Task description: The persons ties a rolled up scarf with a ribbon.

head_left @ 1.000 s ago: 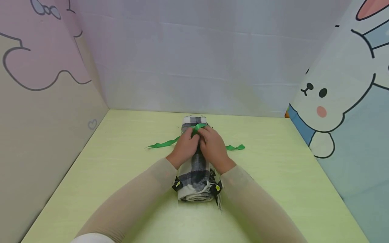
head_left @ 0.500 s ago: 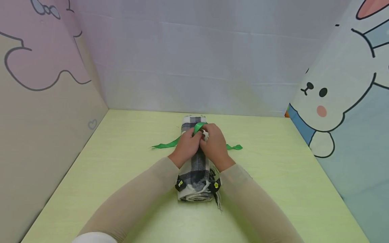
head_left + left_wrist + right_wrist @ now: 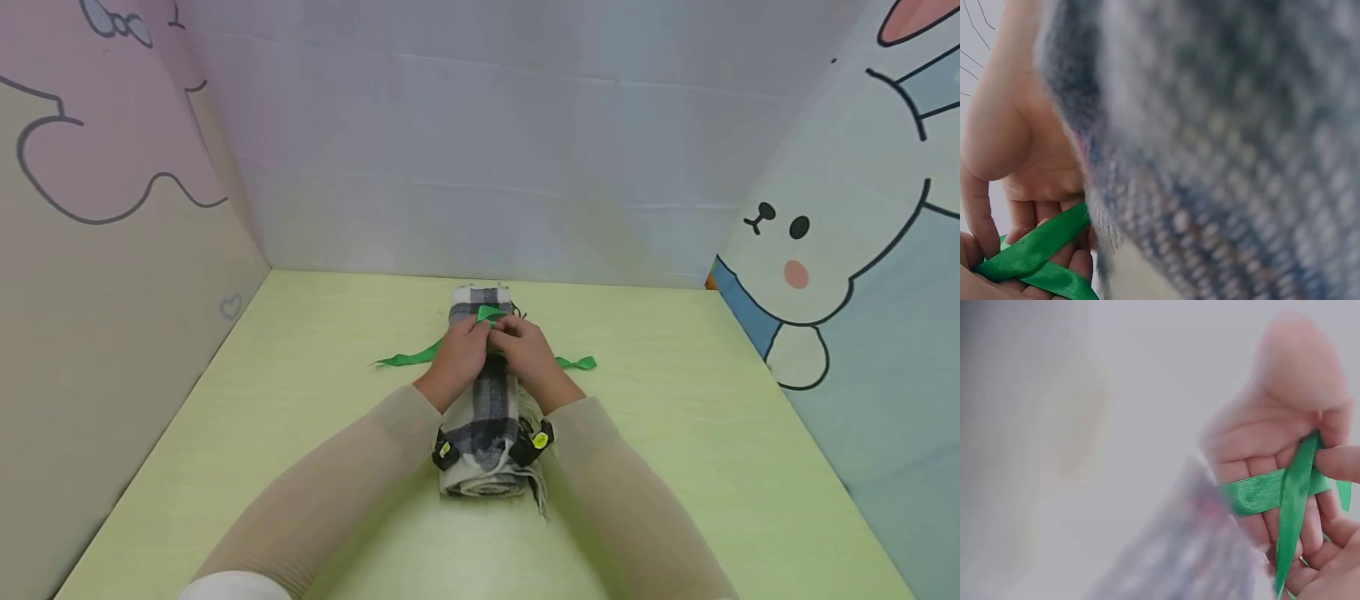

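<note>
A rolled plaid scarf [image 3: 483, 417] in grey, black and white lies lengthwise on the green table [image 3: 300, 467]. A green ribbon [image 3: 408, 358] crosses over its far part, with ends trailing left and right [image 3: 577, 363]. My left hand [image 3: 459, 357] and right hand [image 3: 528, 350] meet on top of the roll and both pinch the ribbon where it crosses. In the left wrist view the ribbon [image 3: 1035, 253] runs through curled fingers beside the blurred scarf [image 3: 1229, 156]. In the right wrist view two ribbon strands [image 3: 1291, 500] cross over the fingers.
Cartoon-printed panels wall in the table on the left [image 3: 112, 250], back [image 3: 487, 167] and right [image 3: 862, 250]. Scarf fringe [image 3: 538, 492] hangs off the roll's near end. Black wrist straps [image 3: 534, 442] sit on both sleeves.
Both hands have stayed on the roll and worked the ribbon crossing. The right hand shifted slightly nearer, and the small ribbon loop on top now stands up as a short peak.
</note>
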